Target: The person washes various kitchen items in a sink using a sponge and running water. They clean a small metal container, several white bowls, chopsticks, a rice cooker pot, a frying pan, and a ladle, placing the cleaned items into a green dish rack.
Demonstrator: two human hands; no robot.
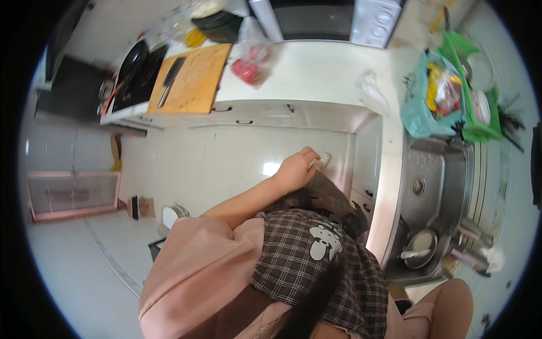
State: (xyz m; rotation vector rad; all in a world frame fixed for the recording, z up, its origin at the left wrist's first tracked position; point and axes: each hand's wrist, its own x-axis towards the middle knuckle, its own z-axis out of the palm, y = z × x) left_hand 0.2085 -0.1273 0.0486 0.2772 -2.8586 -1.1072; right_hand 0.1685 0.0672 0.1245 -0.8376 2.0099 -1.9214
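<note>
My left hand (pixel 297 170) reaches across in front of my body, its fingers curled around a gathered edge of a brown plaid apron (pixel 288 258). A white cartoon animal is printed on the apron's front. Of my right arm only the bent elbow (pixel 451 303) shows at the lower right; the right hand is out of view. Past my left hand a light slipper (pixel 324 159) rests on the pale floor.
A cleaver (pixel 172 76) lies on a wooden cutting board (pixel 207 76), next to a black hob. Bagged red items (pixel 247 71) rest on the white counter (pixel 309 72). A pan (pixel 421 250) stands in the steel sink (pixel 423 165); a stuffed turquoise bag (pixel 415 106) sits above it.
</note>
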